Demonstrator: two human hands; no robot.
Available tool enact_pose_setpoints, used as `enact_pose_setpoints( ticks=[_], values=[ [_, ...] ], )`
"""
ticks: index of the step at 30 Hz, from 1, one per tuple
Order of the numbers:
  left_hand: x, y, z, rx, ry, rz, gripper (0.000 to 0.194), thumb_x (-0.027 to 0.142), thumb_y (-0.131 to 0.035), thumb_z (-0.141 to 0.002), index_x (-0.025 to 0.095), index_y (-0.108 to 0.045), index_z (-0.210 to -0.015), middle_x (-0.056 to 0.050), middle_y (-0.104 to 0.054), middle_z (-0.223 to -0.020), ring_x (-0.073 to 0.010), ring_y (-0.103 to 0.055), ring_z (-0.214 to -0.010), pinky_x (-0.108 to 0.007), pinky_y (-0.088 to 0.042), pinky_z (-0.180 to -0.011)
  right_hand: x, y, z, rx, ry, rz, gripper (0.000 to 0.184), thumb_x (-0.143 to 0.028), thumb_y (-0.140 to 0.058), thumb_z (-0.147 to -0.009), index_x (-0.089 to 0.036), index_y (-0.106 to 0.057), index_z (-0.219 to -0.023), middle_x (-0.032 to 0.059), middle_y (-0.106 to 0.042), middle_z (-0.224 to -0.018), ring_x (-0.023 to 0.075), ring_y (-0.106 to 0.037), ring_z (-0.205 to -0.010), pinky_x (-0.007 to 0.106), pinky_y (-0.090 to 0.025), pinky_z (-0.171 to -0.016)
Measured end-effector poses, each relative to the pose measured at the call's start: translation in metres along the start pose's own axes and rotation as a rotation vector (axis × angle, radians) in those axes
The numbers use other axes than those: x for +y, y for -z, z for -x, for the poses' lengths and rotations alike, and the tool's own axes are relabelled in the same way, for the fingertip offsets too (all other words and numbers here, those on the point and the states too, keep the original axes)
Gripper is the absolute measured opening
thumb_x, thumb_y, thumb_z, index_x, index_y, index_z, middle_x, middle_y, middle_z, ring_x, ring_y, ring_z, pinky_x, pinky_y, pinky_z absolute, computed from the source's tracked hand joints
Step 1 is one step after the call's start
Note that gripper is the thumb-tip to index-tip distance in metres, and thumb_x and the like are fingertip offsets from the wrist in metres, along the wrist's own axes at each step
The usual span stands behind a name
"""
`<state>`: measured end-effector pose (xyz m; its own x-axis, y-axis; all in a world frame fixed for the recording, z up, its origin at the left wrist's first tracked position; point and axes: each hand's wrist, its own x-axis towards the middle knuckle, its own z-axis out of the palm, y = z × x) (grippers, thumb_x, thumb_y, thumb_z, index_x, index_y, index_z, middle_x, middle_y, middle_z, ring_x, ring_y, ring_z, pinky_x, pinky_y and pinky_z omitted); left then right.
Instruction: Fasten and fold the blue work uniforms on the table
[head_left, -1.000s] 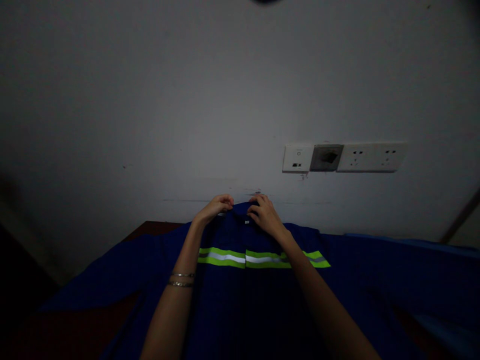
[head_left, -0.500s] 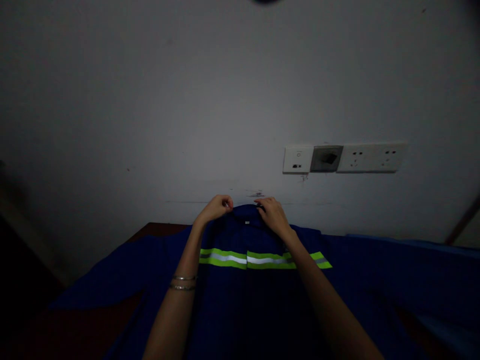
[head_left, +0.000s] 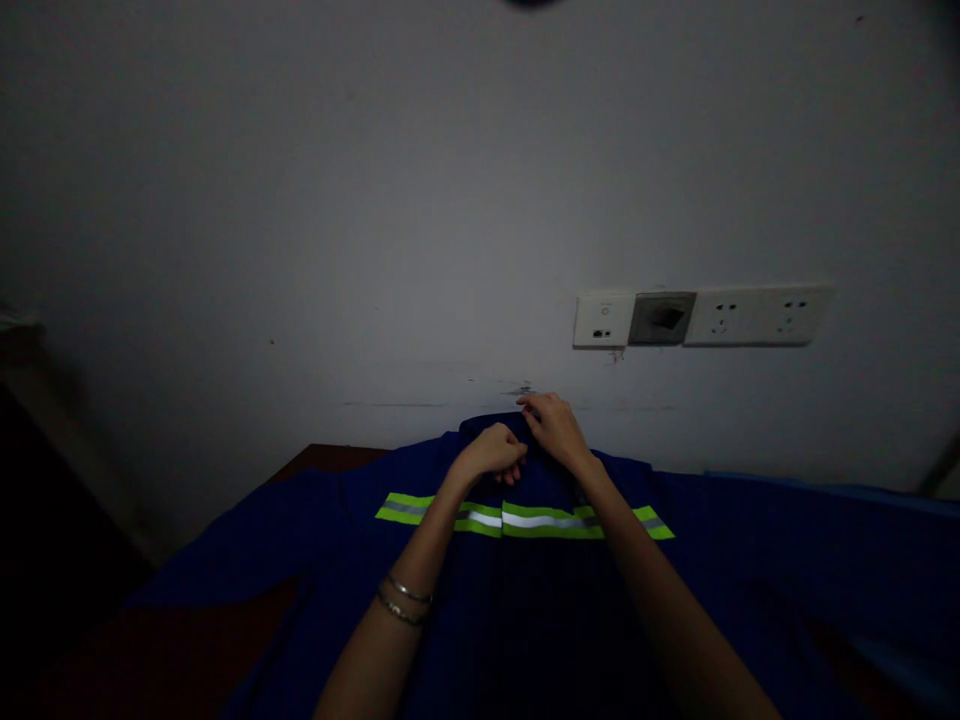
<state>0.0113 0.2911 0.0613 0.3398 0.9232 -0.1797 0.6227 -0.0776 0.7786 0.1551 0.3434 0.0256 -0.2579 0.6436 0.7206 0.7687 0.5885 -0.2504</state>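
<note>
A dark blue work jacket lies spread out, its front facing up and its collar toward the wall. A yellow-green and silver reflective band crosses the chest. My left hand is over the front of the collar, fingers curled in a pinch at the cloth near the neck opening. At the collar's right edge, my right hand has thumb and forefinger bent round the fabric. Shadow hides part of the fingertips. Two silver bangles circle my left wrist.
Behind the jacket rises a grey wall with a row of sockets at the right. The dark reddish table shows at its back left corner. Lighter blue cloth lies at the right under the sleeve.
My left hand has moved right and down, from the collar's left edge to its front near my right hand. The right hand stays at the right edge. The view has shifted slightly.
</note>
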Motion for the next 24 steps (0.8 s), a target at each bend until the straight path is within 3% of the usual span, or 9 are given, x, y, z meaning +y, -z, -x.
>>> enact_pose_setpoints(
  ticks=[3,6,10,12,19,24],
  values=[
    [-0.023,-0.015,-0.023,0.107,0.056,0.260,0.018,0.015,-0.041,-0.082,0.013,-0.052,-0.068,0.001,-0.056,-0.048,-0.0080,-0.047,-0.033,-0.018,-0.034,-0.036,0.000,0.001,0.000,-0.003,-0.011,-0.010,0.026,-0.015,-0.047,-0.082,-0.020,-0.061,-0.104,0.0061,-0.066,-0.095,0.0220,-0.053,-0.095,0.036,-0.040,-0.084],
    [-0.039,-0.017,-0.035,0.266,0.087,0.610,0.011,0.015,-0.044,-0.081,0.013,-0.051,-0.074,0.003,-0.053,-0.049,-0.0055,-0.040,-0.030,-0.017,-0.030,-0.034,0.002,0.000,-0.001,-0.006,-0.022,-0.034,0.025,-0.015,-0.047,-0.082,-0.020,-0.061,-0.103,0.0054,-0.066,-0.093,0.0212,-0.054,-0.093,0.035,-0.040,-0.084],
    [-0.049,-0.018,-0.038,0.194,0.192,1.180,0.007,0.013,-0.049,-0.078,0.013,-0.051,-0.072,-0.001,-0.056,-0.056,-0.0075,-0.052,-0.043,-0.019,-0.044,-0.047,0.005,-0.003,-0.001,-0.022,-0.039,-0.063,0.026,-0.015,-0.048,-0.081,-0.020,-0.060,-0.104,0.0047,-0.066,-0.089,0.0200,-0.056,-0.090,0.033,-0.041,-0.082],
    [-0.054,-0.020,-0.038,0.177,0.203,1.356,0.006,0.012,-0.051,-0.077,0.012,-0.052,-0.071,-0.003,-0.058,-0.060,-0.0096,-0.057,-0.051,-0.023,-0.049,-0.058,0.006,-0.005,-0.001,-0.041,-0.048,-0.058,0.026,-0.015,-0.049,-0.081,-0.020,-0.060,-0.104,0.0041,-0.066,-0.086,0.0193,-0.056,-0.087,0.032,-0.041,-0.081],
    [-0.064,-0.023,-0.041,0.202,0.141,1.447,0.012,0.026,-0.061,-0.076,0.018,-0.058,-0.085,-0.003,-0.056,-0.072,-0.0168,-0.063,-0.068,-0.032,-0.050,-0.067,0.009,-0.007,0.000,-0.139,-0.042,-0.076,0.025,-0.015,-0.049,-0.081,-0.019,-0.060,-0.104,0.0043,-0.066,-0.085,0.0173,-0.059,-0.082,0.029,-0.042,-0.078],
    [-0.069,-0.024,-0.045,0.259,0.090,1.459,0.019,0.024,-0.070,-0.069,0.018,-0.057,-0.082,-0.002,-0.057,-0.077,-0.0200,-0.065,-0.077,-0.031,-0.049,-0.070,0.012,-0.008,-0.001,-0.190,-0.063,-0.129,0.026,-0.014,-0.049,-0.080,-0.019,-0.061,-0.103,0.0045,-0.067,-0.084,0.0162,-0.061,-0.080,0.027,-0.042,-0.076]
  ],
)
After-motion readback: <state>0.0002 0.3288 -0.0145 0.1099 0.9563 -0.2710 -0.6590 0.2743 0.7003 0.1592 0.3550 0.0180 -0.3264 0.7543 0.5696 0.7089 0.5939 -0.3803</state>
